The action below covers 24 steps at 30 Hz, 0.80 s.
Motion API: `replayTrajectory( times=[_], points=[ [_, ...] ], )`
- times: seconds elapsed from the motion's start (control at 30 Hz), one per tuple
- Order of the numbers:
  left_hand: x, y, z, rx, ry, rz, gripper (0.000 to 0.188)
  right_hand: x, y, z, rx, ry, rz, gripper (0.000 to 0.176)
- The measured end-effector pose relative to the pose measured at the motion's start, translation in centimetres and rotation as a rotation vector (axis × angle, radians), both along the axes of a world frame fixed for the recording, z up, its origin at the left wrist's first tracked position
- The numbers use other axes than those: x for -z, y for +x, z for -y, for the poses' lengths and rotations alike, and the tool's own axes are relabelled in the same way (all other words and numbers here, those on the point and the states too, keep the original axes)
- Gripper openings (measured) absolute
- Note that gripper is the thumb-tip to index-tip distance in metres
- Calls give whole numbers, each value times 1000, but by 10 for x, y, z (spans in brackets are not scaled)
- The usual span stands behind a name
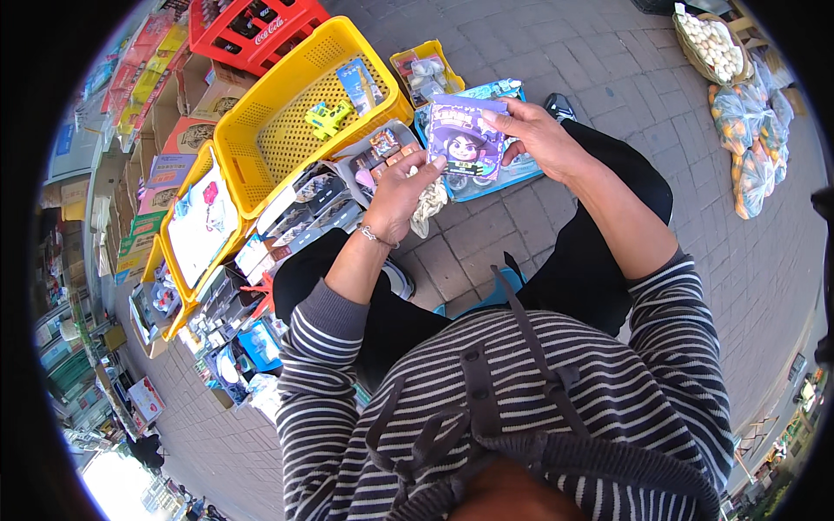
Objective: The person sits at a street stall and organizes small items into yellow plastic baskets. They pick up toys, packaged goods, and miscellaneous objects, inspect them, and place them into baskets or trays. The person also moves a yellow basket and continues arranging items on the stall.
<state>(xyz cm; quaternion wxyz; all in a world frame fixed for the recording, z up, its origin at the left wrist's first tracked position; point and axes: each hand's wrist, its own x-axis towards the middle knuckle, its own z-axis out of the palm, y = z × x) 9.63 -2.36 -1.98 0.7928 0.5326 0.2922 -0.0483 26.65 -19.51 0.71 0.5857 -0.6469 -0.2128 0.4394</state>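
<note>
Both of my hands hold a purple cartoon-printed packet (464,140) upright before me. My left hand (402,192) grips its lower left corner between thumb and fingers; a crumpled cream cloth or glove (428,203) shows just under that hand, and whether the hand touches it I cannot tell. My right hand (531,133) pinches the packet's upper right side, thumb on the printed face. Below and behind the packet lies a light-blue printed tray or box (502,189) with clear-wrapped items, partly hidden. An open carton of small boxes (384,153) stands beside my left hand.
A large yellow plastic basket (260,133) holds a green toy (329,119) and a blue packet (360,86). Beyond it stands a red bottle crate (260,32). A small yellow bin (427,68) sits near the tray. Bagged oranges (749,150) and a basket of eggs (713,49) are far right.
</note>
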Motion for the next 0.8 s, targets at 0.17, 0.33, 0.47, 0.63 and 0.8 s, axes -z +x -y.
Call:
replayTrajectory(
  times=[0.17, 0.33, 0.47, 0.63, 0.8],
  points=[
    [1, -2, -1, 94, 98, 34, 29, -1, 4, -3, -4, -33, -46, 38],
    [-12, -2, -17, 1, 43, 90, 42, 0, 1, -7, 54, -61, -75, 35],
    [-14, -1, -15, 103, -113, 60, 38, -9, -4, -16, -59, -75, 36, 35],
    [-8, 10, -12, -148, -371, 157, 24, -27, -47, -24, 131, 179, 1296, 52],
    [-9, 17, -14, -252, -684, 261, 30, -7, -99, -43, -94, 260, 1290, 49]
  ],
)
